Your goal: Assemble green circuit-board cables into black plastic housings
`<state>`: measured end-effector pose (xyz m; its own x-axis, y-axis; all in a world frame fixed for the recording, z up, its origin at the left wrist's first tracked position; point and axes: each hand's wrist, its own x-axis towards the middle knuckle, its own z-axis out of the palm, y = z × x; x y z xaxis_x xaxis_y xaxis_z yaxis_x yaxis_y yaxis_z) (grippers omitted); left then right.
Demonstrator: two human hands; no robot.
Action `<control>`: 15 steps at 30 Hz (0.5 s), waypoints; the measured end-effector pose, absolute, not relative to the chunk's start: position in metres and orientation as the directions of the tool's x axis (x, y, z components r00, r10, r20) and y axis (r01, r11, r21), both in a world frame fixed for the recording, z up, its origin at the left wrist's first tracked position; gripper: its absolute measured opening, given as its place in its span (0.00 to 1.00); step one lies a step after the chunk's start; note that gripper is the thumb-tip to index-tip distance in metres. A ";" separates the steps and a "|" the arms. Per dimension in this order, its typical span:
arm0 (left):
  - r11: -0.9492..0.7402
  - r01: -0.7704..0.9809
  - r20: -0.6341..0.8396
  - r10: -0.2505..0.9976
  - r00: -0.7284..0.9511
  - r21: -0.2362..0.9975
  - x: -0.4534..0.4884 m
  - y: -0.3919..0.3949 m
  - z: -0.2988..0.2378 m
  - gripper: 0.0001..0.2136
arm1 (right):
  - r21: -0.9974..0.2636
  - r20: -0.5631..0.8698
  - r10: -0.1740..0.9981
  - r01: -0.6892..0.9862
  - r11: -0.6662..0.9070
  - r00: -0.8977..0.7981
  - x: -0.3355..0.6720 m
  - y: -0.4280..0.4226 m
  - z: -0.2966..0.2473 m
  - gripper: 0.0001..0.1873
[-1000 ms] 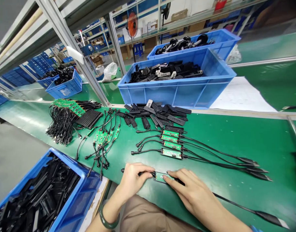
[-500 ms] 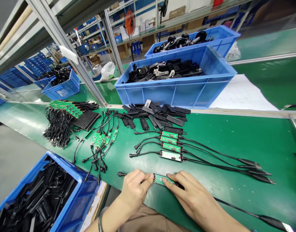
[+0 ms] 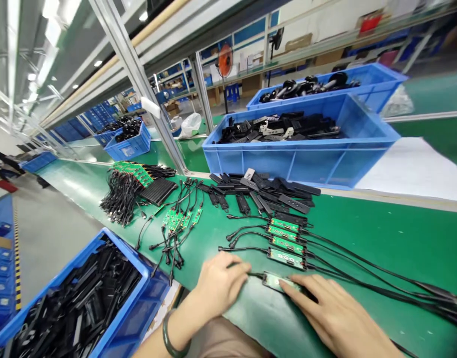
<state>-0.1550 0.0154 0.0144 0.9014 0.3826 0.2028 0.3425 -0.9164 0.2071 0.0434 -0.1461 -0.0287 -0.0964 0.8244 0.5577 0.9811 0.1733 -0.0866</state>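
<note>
Green bench (image 3: 362, 226): shown in the head view; clock directions are taken from the circuit board (image 3: 273, 281) between the hands.
Circuit board position: seated in a black case (image 3: 264, 279) near the bench's front edge; its right end is partly covered by fingers.
Left hand (image 3: 221, 281): noted at 9 o'clock; thumb and fingertips are brought together on the short lead (image 3: 256, 274), just beside the case.
Right hand (image 3: 327, 304): noted at 4 o'clock; the thumb is laid on the board's face, a finger at its far edge, the end clamped between.
Handling: judged light and stiff, smooth-cased, with flexible leads; components and lead joints are judged fragile.
Hold point: the case's long edges are recommended; strain on the lead is to be avoided.
Four cased boards (image 3: 287, 244): aligned in a row at 12 o'clock, near.
Loose boards (image 3: 176, 220): bunched at 10 o'clock, leads attached.
Black covers (image 3: 269, 191): heaped at 12 o'clock, beyond the row.
Blue bin (image 3: 138, 313): placed at 9 o'clock, filled with black parts (image 3: 79, 303).
</note>
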 end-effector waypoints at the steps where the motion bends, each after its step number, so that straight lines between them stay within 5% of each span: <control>1: -0.862 0.476 0.150 0.501 0.852 0.177 -0.154 0.028 0.018 0.09 | -0.040 0.565 0.816 0.984 0.172 -0.120 0.050 -0.143 -0.029 0.21; 4: -0.630 0.775 0.109 0.774 0.623 0.051 -0.151 0.070 0.025 0.10 | 0.079 0.593 0.788 0.986 0.147 -0.165 0.063 -0.134 -0.025 0.20; 7: -0.520 0.853 0.121 0.850 0.513 0.036 -0.153 0.108 0.027 0.12 | 0.088 0.637 0.753 0.986 0.139 -0.163 0.059 -0.133 -0.016 0.19; 15: -0.470 0.849 0.103 0.882 0.459 0.243 -0.172 0.140 0.031 0.08 | -0.238 0.567 0.817 0.928 0.286 -0.106 -0.001 -0.166 -0.004 0.12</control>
<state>-0.1720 0.1404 0.0307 0.4591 0.8825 0.1025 0.8487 -0.4697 0.2430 -0.0006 -0.1664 -0.0044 -0.1062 0.8168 0.5670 0.9280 0.2862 -0.2385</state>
